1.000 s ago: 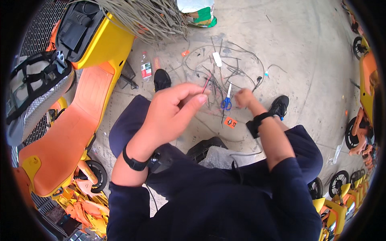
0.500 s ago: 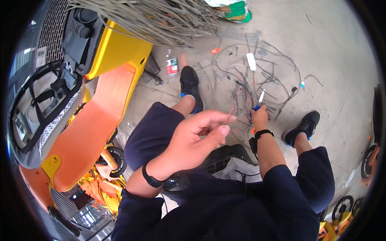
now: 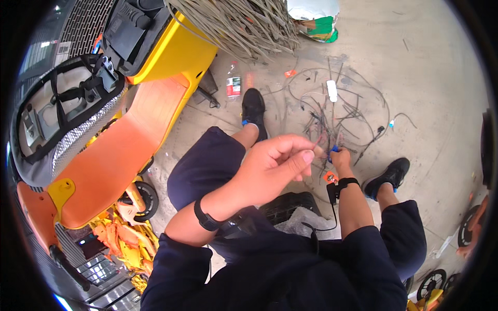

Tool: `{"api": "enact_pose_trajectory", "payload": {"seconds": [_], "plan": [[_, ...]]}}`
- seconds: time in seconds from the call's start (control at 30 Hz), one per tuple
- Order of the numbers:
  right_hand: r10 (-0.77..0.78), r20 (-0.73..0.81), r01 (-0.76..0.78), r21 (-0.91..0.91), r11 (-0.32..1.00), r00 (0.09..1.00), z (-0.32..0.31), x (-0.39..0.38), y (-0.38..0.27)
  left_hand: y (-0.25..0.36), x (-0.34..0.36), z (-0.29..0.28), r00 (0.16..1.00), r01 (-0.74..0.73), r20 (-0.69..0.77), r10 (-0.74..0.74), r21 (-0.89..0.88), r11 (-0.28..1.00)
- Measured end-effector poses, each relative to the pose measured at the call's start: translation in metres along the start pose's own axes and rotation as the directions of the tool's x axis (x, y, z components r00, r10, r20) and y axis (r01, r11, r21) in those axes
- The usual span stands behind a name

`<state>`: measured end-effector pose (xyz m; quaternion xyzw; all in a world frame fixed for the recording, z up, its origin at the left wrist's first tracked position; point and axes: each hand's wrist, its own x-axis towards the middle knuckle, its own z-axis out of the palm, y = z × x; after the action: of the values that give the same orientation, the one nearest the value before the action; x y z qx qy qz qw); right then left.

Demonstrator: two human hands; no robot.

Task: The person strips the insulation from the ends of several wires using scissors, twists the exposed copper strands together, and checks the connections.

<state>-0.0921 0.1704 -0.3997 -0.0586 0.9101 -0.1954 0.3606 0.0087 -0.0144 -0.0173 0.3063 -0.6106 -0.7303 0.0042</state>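
Observation:
My left hand (image 3: 280,168) is raised in front of my knees, closed in a pinch between thumb and forefinger. A thin red wire (image 3: 318,138) sticks up from the fingertips. Just beyond and to its right, my right hand (image 3: 341,159) is wrapped around a blue-handled knife (image 3: 333,150). Its blade is hard to make out against the wires behind it. Under and past both hands, a tangle of dark cut cables (image 3: 321,122) is spread over the concrete floor.
A thick bundle of grey cables (image 3: 244,26) lies at the far left-centre. Left stands a yellow and orange scooter body (image 3: 124,150). A plastic bottle (image 3: 233,85) stands near my left shoe (image 3: 253,106). A black crate (image 3: 290,205) with clear plastic sits between my legs.
My left hand has moved right, closer to the right hand. The knife's pale blade, plainly seen pointing away before, is now hard to see. The whole view has shifted slightly.

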Motion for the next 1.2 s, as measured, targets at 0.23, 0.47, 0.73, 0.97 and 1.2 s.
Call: {"api": "enact_pose_trajectory", "payload": {"seconds": [0.23,0.47,0.73,0.97,1.2], "plan": [[-0.083,0.39,-0.124,0.476,0.87,0.917,-0.119,-0.02,-0.047,0.031,-0.018,0.009,0.986,-0.128,0.105,0.133,-0.058,0.99],[-0.477,0.161,0.214,0.74,0.638,0.864,-0.264,-0.064,-0.111,0.034,-0.021,0.026,0.937,-0.315,0.128,0.326,-0.098,0.944],[-0.725,0.085,0.516,0.647,0.562,0.683,-0.372,-0.21,-0.153,0.037,-0.032,0.028,0.913,-0.377,0.116,0.391,-0.125,0.918],[-0.725,0.06,0.338,0.856,0.391,0.687,-0.331,-0.262,-0.122,0.037,-0.034,0.043,0.889,-0.435,0.1,0.447,-0.126,0.892],[-0.808,0.083,0.547,0.695,0.466,0.583,-0.317,-0.265,-0.126,0.036,-0.038,0.046,0.876,-0.476,0.079,0.475,-0.009,0.879]]}}
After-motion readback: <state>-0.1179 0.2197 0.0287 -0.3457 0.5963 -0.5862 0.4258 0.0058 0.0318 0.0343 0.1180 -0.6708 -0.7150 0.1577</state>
